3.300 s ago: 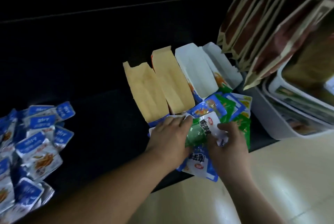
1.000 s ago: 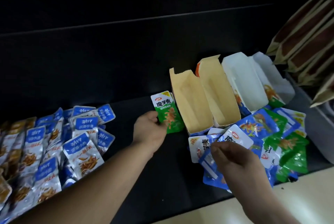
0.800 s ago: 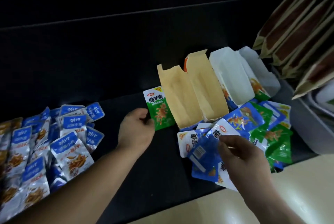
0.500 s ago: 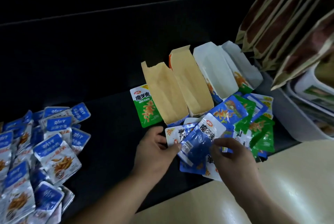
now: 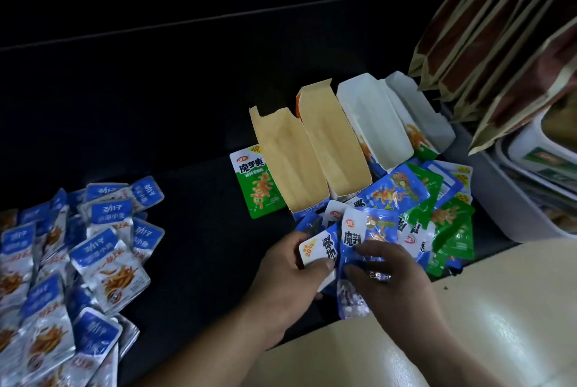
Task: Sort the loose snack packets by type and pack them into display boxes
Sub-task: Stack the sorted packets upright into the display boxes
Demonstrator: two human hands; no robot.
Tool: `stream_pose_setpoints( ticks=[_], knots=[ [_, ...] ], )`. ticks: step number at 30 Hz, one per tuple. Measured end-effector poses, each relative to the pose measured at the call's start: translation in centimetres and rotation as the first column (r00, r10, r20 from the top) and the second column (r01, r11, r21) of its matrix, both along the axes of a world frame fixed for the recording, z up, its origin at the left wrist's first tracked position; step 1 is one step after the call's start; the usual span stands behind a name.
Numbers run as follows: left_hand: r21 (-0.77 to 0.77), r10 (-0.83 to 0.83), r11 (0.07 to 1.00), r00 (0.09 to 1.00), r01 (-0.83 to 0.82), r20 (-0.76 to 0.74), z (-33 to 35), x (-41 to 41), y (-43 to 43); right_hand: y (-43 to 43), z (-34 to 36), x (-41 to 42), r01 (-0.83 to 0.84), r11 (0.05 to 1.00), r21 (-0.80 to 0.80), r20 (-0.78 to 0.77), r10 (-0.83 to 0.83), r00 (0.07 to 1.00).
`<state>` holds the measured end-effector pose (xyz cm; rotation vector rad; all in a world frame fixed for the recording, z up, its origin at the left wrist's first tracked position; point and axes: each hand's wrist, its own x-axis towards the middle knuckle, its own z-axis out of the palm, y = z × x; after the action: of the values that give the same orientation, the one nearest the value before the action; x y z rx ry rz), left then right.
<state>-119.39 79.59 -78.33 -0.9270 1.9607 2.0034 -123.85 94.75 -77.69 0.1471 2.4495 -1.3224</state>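
Snack packets (image 5: 415, 199), glossy blue and green foil pouches, are lying heaped at centre right on the dark desk (image 5: 203, 224), just below four open cardboard display boxes (image 5: 290, 164). Left hand (image 5: 290, 280) and right hand (image 5: 396, 280) are each pinching a blue packet (image 5: 356, 238), fingers (image 5: 323, 265) clamped on it, likely pulling one type from the mix. One green packet (image 5: 259, 189) is lying apart, left of the boxes.

Four open display boxes (image 5: 293, 164), two hands (image 5: 288, 283).
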Motion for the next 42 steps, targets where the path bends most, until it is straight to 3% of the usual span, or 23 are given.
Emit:
stream_pose_setpoints(
  ticks=[4,9,12,17,19,25,29,32,34,37,40,42],
  knots=[
    [0.106,0.045,0.994,0.997,-0.038,-0.057,1.4,1.4,-1.4,-0.2,0.9,-0.3,0.083,0.992,-0.098,0.010,-0.082,0.997],
    [0.232,0.244,0.948,0.966,-0.220,-0.082,3.2,1.9,-4.8,-0.6,2.4,-0.5,0.120,0.965,-0.235,0.005,-0.122,0.992],
    [0.201,0.254,0.953,0.959,-0.226,-0.127,4.1,2.0,-6.7,-1.6,3.4,-0.2,0.048,0.957,-0.286,-0.022,-0.057,0.998],
    [-0.041,0.143,0.988,0.981,-0.149,-0.129,4.6,2.5,-7.5,-3.6,3.8,0.0,-0.012,0.970,-0.242,-0.116,-0.016,0.993],
    [-0.060,0.121,0.990,0.986,-0.129,-0.118,4.8,2.6,-6.9,-4.9,3.5,0.7,-0.067,0.967,-0.245,-0.116,0.039,0.992],
    [0.202,0.134,0.972,0.989,-0.117,-0.070,4.6,2.6,-7.3,-6.2,3.5,1.8,-0.213,0.870,-0.445,0.030,0.252,0.967],
    [0.406,0.156,0.904,0.987,-0.131,-0.030,4.3,2.6,-8.1,-6.2,3.2,1.5,-0.170,0.885,-0.433,0.080,0.225,0.971],
    [0.482,0.138,0.873,0.986,-0.076,-0.095,3.6,3.4,-8.6,-7.2,3.1,1.5,-0.062,0.892,-0.449,0.100,0.119,0.988],
    [0.438,0.082,0.899,0.987,-0.012,-0.140,3.1,4.1,-8.9,-7.8,2.7,1.5,-0.040,0.912,-0.408,0.050,0.067,0.997],
    [0.288,0.034,0.958,0.998,-0.018,-0.050,2.9,5.2,-8.4,-8.9,2.3,2.0,-0.082,0.936,-0.341,0.000,0.088,0.996],
    [0.302,0.127,0.945,0.992,-0.124,0.012,2.6,5.7,-8.4,-9.5,1.3,2.3,-0.102,0.944,-0.314,0.009,0.110,0.994],
    [0.195,0.238,0.952,0.971,-0.235,0.008,1.8,5.4,-9.6,-9.8,0.8,2.2,-0.146,0.950,-0.275,-0.032,0.143,0.989]
  ],
)
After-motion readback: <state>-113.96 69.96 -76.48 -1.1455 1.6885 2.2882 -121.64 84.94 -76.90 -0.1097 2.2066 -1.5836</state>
